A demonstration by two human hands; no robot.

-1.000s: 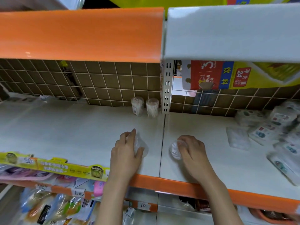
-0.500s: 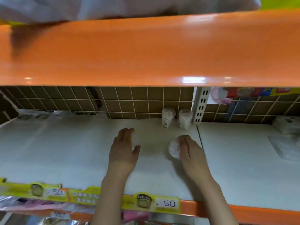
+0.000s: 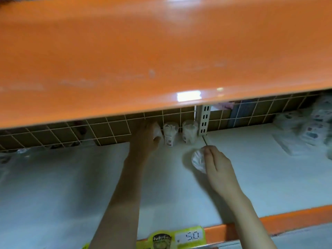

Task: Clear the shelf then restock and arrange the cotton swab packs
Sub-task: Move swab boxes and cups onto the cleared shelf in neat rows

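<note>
Cotton swab pack [image 3: 156, 131] gripped upright in left hand [image 3: 146, 141], just left of two standing packs [image 3: 179, 133] (right hand [image 3: 218, 168] holding another pack [image 3: 198, 159], nearer front).

White shelf board [image 3: 62, 186] with an orange front lip, split by a seam below the slotted upright [image 3: 203, 123]. Standing upright at the back, just left of that post: two clear swab tubs [image 3: 170, 133], side by side against the wire grid. Piled on the right-hand board, far right: blurred flat packs [image 3: 309, 132]. Clipped to the front edge: yellow price tag [image 3: 179, 238] reading 50.
</note>
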